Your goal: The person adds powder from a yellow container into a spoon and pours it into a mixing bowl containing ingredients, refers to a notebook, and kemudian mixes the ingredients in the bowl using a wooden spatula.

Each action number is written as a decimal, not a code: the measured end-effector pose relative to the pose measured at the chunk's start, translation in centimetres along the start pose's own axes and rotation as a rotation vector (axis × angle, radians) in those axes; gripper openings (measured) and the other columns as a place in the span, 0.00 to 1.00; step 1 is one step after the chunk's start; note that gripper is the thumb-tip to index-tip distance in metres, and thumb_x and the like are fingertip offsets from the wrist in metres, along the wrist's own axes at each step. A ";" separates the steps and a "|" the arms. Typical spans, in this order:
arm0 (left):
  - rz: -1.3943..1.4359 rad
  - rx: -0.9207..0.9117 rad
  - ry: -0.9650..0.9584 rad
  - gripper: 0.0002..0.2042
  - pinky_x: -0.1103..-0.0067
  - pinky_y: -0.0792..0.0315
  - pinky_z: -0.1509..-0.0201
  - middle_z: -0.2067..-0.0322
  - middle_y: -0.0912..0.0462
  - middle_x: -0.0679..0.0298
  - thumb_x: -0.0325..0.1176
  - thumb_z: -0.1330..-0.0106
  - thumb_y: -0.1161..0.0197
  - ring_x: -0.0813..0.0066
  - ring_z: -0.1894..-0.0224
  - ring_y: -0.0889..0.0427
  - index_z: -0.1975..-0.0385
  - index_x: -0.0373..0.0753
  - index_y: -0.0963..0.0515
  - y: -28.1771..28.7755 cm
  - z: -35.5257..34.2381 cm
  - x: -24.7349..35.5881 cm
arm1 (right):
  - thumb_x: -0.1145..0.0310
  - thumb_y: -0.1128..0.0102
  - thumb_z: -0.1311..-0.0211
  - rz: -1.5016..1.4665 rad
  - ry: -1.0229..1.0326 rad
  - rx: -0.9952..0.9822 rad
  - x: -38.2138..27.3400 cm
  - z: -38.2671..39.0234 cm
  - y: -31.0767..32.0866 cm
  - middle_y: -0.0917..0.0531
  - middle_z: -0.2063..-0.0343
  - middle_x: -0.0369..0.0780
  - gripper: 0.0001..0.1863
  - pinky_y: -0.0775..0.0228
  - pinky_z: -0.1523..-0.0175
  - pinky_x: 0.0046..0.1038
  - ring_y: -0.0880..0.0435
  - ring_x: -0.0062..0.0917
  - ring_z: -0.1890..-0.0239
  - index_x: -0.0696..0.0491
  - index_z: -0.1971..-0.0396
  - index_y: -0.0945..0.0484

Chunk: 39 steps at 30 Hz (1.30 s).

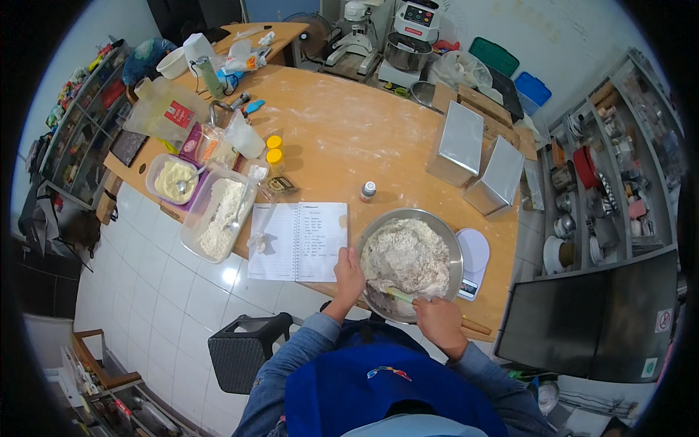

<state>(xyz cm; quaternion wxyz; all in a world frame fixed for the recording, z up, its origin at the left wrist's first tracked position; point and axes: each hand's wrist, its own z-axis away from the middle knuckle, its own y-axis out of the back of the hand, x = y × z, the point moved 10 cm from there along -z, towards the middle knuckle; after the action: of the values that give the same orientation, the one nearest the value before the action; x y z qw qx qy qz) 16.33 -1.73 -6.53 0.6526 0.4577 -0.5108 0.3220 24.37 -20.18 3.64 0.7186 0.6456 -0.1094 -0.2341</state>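
A wide steel mixing bowl (456, 251) stands at the table's front edge, with a floury, lumpy mixture (408, 251) inside. My left hand (349, 275) is closed on the bowl's left rim. Wrapped around a spatula (398, 294), my right hand (441, 320) is over the bowl's front right rim. The spatula's pale green blade dips into the mixture, and a wooden length shows beyond my hand in line with it. An open spiral notebook (320, 240) with handwriting lies left of the bowl. Just behind the bowl is a small dark bottle (368, 191) with a white cap.
Right of the bowl sits a kitchen scale (472, 258). Tubs of flour (218, 218) and a pale creamy spread (175, 178) stand left, near yellow-capped jars (274, 149). Two tall metal tins (455, 146) are at the right. A black stool (247, 346) stands on the floor.
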 end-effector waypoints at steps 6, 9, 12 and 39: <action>-0.041 -0.023 -0.039 0.14 0.73 0.38 0.75 0.85 0.33 0.52 0.36 0.36 0.57 0.67 0.82 0.36 0.80 0.33 0.37 -0.2 -0.1 0.7 | 0.64 0.53 0.49 -0.122 -0.270 -0.049 3.0 -2.3 -2.0 0.24 0.81 0.47 0.09 0.34 0.73 0.39 0.24 0.40 0.77 0.51 0.76 0.25; -0.037 -0.023 -0.052 0.14 0.71 0.39 0.76 0.85 0.32 0.51 0.36 0.37 0.56 0.61 0.82 0.35 0.81 0.33 0.37 -0.1 0.0 0.6 | 0.61 0.51 0.49 -0.262 -0.294 0.059 5.6 -3.2 -1.4 0.23 0.80 0.46 0.10 0.35 0.73 0.37 0.25 0.41 0.76 0.50 0.74 0.24; -0.011 -0.007 -0.059 0.13 0.70 0.39 0.77 0.85 0.32 0.50 0.35 0.38 0.54 0.58 0.83 0.34 0.80 0.33 0.36 -0.1 -0.1 0.2 | 0.61 0.52 0.50 -0.313 -0.403 -0.041 8.3 -2.2 -1.4 0.23 0.76 0.45 0.11 0.35 0.66 0.39 0.24 0.40 0.71 0.50 0.74 0.23; -0.101 -0.045 -0.045 0.15 0.65 0.40 0.78 0.85 0.32 0.47 0.38 0.37 0.57 0.46 0.81 0.32 0.80 0.34 0.37 -0.2 1.9 0.3 | 0.62 0.53 0.48 -0.175 -0.319 0.042 4.2 -3.2 -2.5 0.24 0.83 0.47 0.10 0.34 0.71 0.40 0.24 0.40 0.76 0.50 0.75 0.24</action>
<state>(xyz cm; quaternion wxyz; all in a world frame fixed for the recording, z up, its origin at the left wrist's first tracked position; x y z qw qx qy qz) 15.89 -3.60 -6.17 0.6667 0.4750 -0.5087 0.2668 28.95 -19.52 0.09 0.6554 0.6221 -0.1704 -0.3929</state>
